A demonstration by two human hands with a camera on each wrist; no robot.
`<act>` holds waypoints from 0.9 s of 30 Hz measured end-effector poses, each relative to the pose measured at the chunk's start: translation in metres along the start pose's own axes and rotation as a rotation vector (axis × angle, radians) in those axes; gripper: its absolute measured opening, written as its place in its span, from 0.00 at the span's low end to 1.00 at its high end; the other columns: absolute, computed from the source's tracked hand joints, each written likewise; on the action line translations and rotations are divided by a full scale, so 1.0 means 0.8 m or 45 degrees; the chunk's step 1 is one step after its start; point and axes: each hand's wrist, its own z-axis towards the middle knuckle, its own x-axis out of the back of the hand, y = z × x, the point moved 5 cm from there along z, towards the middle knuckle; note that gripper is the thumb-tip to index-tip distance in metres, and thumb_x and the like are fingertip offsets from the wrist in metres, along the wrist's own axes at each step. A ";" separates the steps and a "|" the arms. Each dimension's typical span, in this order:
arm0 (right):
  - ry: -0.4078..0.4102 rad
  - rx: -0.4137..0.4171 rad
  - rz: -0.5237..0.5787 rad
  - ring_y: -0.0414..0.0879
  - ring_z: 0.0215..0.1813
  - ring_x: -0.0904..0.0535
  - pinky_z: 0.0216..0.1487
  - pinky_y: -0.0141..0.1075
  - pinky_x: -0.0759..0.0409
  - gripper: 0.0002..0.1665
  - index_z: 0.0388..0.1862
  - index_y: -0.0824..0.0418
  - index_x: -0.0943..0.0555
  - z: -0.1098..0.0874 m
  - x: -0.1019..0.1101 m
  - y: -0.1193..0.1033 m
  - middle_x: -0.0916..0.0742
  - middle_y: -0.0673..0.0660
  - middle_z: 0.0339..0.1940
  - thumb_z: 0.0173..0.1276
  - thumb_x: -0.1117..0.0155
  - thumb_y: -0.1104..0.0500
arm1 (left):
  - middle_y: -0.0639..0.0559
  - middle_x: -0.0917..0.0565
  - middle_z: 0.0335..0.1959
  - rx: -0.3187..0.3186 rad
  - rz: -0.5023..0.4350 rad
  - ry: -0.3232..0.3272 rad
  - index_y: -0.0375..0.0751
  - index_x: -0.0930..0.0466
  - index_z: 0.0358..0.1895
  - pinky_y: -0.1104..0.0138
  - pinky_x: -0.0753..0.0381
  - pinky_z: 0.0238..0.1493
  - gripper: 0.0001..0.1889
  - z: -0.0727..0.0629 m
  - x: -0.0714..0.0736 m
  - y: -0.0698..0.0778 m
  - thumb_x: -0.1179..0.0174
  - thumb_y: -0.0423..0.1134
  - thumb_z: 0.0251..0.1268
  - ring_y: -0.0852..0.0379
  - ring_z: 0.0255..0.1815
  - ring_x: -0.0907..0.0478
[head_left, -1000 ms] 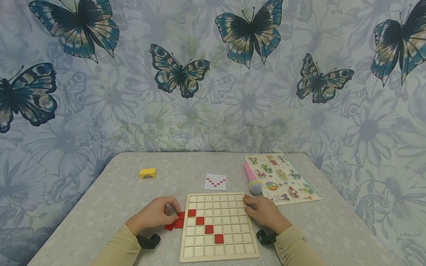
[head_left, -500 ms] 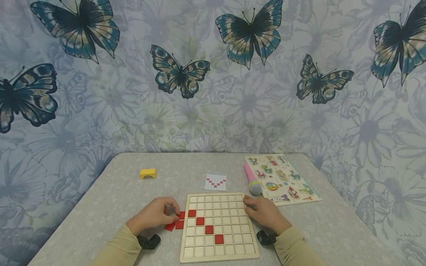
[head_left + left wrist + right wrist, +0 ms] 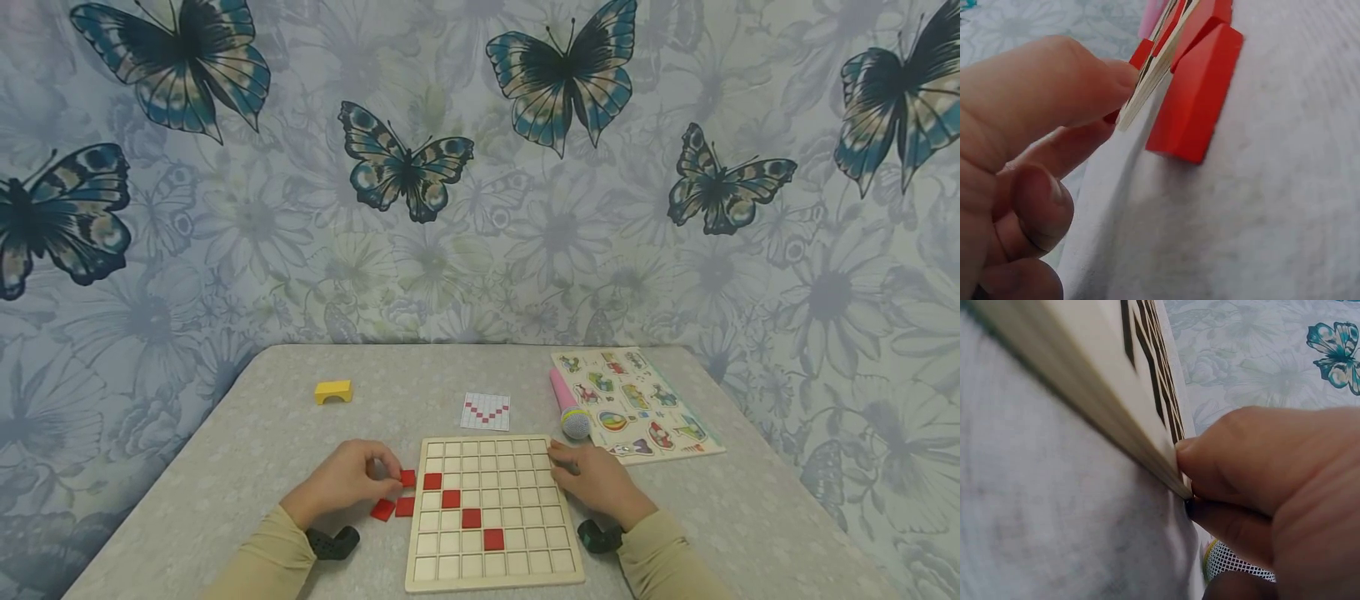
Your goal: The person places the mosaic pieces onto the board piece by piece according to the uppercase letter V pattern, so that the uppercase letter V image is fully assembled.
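The wooden grid board (image 3: 517,492) lies in front of me, with several red square tiles (image 3: 471,518) set diagonally in its cells. At its left edge my left hand (image 3: 348,477) pinches another red tile (image 3: 407,477) between thumb and finger. This held tile (image 3: 1142,54) shows partly behind the fingers in the left wrist view. Two loose red tiles (image 3: 382,509) lie just below that hand, beside the board. My right hand (image 3: 603,483) grips the board's upper right edge, thumb on top; the right wrist view shows the board's corner (image 3: 1175,481) between the fingers.
Behind the board lies a small card (image 3: 485,411) printed with a red V on a grid. A pink toy microphone (image 3: 574,422) and a picture puzzle board (image 3: 652,433) are at the back right. A yellow arch block (image 3: 333,392) stands back left.
My left hand has shifted slightly away from me, and the tile in it has drawn apart from the two loose tiles. The right hand stays on the board's edge.
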 end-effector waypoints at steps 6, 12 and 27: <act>0.002 -0.003 0.011 0.39 0.17 0.47 0.21 0.33 0.40 0.24 0.65 0.57 0.17 0.000 -0.001 0.001 0.19 0.50 0.70 0.73 0.33 0.53 | 0.58 0.20 0.23 -0.041 -0.026 0.005 0.57 0.15 0.34 0.71 0.32 0.19 0.08 0.000 -0.004 0.006 0.24 0.46 0.59 0.66 0.18 0.33; -0.006 -0.025 0.014 0.39 0.18 0.47 0.22 0.33 0.40 0.24 0.65 0.56 0.16 0.000 0.000 0.001 0.19 0.50 0.70 0.73 0.33 0.52 | 0.58 0.18 0.27 -0.075 -0.032 0.023 0.58 0.15 0.33 0.71 0.32 0.19 0.08 -0.001 -0.012 0.024 0.23 0.46 0.57 0.66 0.18 0.33; -0.002 0.000 -0.025 0.54 0.65 0.18 0.62 0.54 0.21 0.23 0.64 0.55 0.16 -0.002 0.001 -0.001 0.18 0.49 0.70 0.73 0.33 0.51 | 0.59 0.18 0.28 -0.243 -0.127 -0.005 0.60 0.12 0.38 0.73 0.30 0.22 0.06 -0.003 -0.064 0.100 0.26 0.43 0.62 0.71 0.19 0.33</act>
